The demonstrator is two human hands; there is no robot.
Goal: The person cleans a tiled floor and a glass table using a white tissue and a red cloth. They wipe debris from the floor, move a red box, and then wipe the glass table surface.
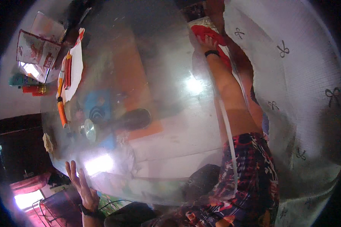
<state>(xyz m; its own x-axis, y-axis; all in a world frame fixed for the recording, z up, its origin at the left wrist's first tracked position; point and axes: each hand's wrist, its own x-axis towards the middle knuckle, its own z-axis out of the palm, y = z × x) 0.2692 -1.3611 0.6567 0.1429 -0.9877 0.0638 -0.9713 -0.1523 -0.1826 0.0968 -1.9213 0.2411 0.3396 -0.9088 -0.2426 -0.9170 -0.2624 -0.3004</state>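
A glass tabletop (176,107) spreads before me, with bright light glaring off it. My right hand (209,42) is at its far right edge, fingers curled on a red cloth (200,29). That arm runs along the right edge, below it a plaid garment (247,164). My left hand (83,184), with a dark band at the wrist, is at the near left edge of the glass. Its fingers are spread and hold nothing; whether they touch the glass I cannot tell.
On the left side lie an orange utility knife (61,110), a red pen-like item (68,72) and a torn white sheet (76,68). A shiny round object (90,130) is nearby. A crumpled scrap (47,143) sits at the edge. Pale fabric with bow prints (295,85) covers the right.
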